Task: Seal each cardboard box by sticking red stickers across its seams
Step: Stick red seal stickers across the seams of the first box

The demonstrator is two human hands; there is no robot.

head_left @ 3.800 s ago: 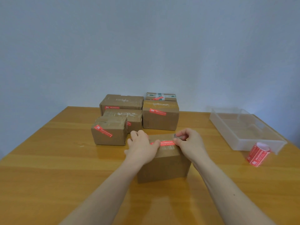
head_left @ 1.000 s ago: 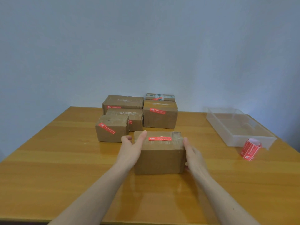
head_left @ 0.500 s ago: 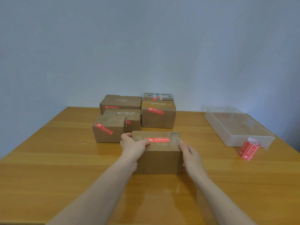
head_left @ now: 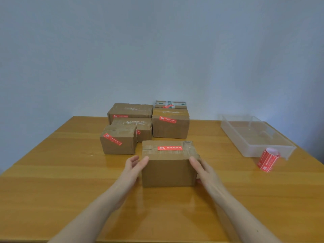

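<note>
Flat, spread left hand [head_left: 134, 166] and right hand [head_left: 204, 170] flank a stickered box [head_left: 169, 170]; beyond them, five boxes [head_left: 171, 127] appear already sealed.

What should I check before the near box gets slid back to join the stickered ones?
1. Red sticker lies flat across the near box top seam: ok.
2. Left hand and right hand flank the box, fingers straight: ok; firm contact on the sides: cannot tell.
3. Free table space between this box and the stickered boxes behind: ok, a narrow gap shows.
4. Side and bottom seams sealed: cannot tell, hidden.
5. Sticker roll within view beside the clear bin: ok.
</note>
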